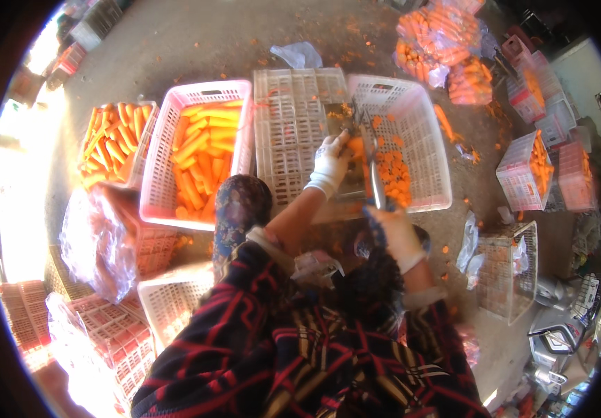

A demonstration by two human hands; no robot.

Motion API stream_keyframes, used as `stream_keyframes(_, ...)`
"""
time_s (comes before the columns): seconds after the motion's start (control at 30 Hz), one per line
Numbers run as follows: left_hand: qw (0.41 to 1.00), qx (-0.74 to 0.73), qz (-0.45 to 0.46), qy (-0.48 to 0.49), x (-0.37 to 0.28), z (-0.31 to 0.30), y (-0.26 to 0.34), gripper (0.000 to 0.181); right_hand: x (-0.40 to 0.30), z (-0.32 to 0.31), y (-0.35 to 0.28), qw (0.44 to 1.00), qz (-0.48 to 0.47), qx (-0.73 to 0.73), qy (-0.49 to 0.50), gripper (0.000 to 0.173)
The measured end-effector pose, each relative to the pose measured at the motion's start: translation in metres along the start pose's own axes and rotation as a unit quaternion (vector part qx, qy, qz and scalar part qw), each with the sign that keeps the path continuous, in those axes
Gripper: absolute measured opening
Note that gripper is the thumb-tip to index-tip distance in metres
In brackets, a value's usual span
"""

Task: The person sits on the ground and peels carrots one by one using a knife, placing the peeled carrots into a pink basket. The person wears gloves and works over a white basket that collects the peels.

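My left hand, in a white glove, grips a carrot against a cutting surface on an upturned plastic crate. Across the carrot's right end lies a long metal blade. My right hand, gloved and slightly blurred, is closed on the blade's handle. Orange carrot slices lie in the pink-white basket just right of the blade. Left of the upturned crate, a pink basket holds whole carrots.
Another crate of carrots stands at the far left. Bagged carrots lie on the floor at the upper right, with filled crates beyond. A plastic bag lies behind the upturned crate. Stacked crates stand at the lower left.
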State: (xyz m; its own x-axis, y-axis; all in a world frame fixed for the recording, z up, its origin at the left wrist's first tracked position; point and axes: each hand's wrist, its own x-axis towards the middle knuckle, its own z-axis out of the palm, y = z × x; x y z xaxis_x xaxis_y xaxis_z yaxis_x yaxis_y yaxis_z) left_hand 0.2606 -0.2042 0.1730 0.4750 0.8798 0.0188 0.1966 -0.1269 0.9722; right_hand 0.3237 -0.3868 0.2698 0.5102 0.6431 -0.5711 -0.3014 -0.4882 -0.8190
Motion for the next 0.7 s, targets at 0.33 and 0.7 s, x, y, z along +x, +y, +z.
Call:
stream_keyframes(0.33, 0.989, 0.094, 0.112, 0.033, 0.002, 0.007, -0.013, 0.042, 0.027, 0.008, 0.072, 0.998, -0.051, -0.019, -0.008, 0.023)
stream_keyframes(0.7, 0.999, -0.031, -0.003, 0.045, 0.003, 0.013, -0.006, 0.04, -0.022, 0.003, -0.075, 0.994, 0.078, 0.054, -0.059, 0.024)
